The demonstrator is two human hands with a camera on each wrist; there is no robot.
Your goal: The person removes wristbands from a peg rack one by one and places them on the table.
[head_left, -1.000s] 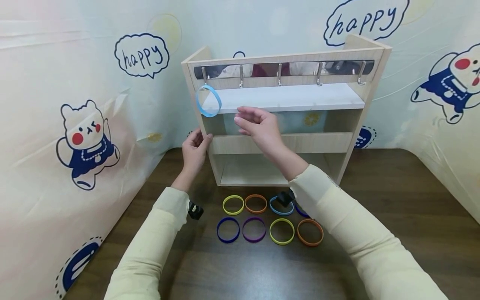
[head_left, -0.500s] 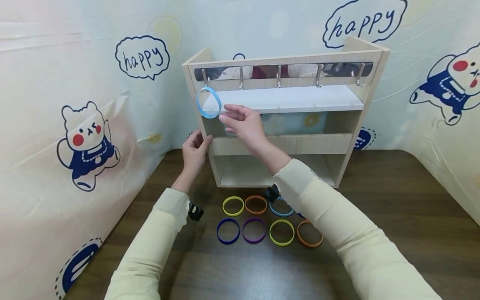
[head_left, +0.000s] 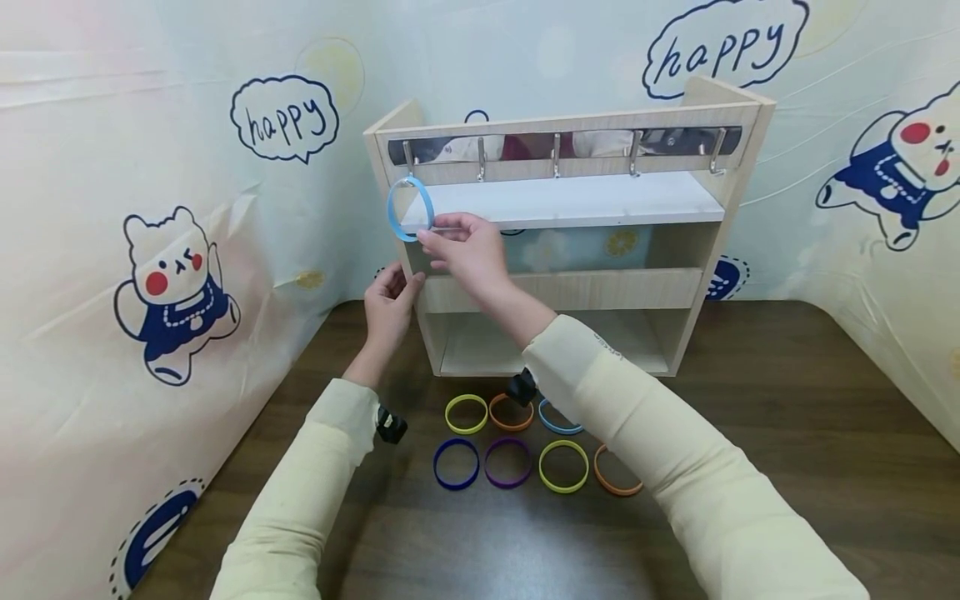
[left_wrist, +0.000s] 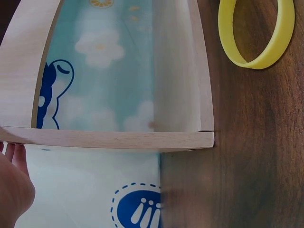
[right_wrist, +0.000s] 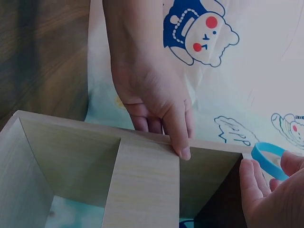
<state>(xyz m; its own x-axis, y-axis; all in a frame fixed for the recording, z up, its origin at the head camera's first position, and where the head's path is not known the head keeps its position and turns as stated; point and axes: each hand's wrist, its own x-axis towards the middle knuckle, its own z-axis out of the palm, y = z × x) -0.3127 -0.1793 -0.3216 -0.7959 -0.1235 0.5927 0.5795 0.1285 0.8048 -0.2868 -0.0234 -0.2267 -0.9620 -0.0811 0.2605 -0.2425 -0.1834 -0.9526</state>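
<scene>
A light blue wristband (head_left: pixel 390 208) hangs from the leftmost hook (head_left: pixel 408 157) of a pale wooden shelf unit (head_left: pixel 570 287). My right hand (head_left: pixel 474 254) touches the band's lower right edge with its fingertips. In the right wrist view the thumb and fingers of the right hand (right_wrist: pixel 273 194) lie either side of the light blue wristband (right_wrist: pixel 266 159), with a gap showing between them. My left hand (head_left: pixel 390 308) grips the unit's left side panel. The right wrist view shows the left hand's thumb (right_wrist: pixel 181 142) on the panel's front edge, with the other fingers behind it.
Several wristbands lie in two rows before the unit, among them a yellow band (head_left: pixel 467 431), a dark blue band (head_left: pixel 456 487) and a purple band (head_left: pixel 508 484). The right sleeve (head_left: pixel 675 450) covers part of the rows. Several other hooks line the metal strip (head_left: pixel 525 148).
My right hand has moved left from in front of the shelf to the hanging light blue wristband, which has shifted slightly left. My left hand has stayed on the side panel.
</scene>
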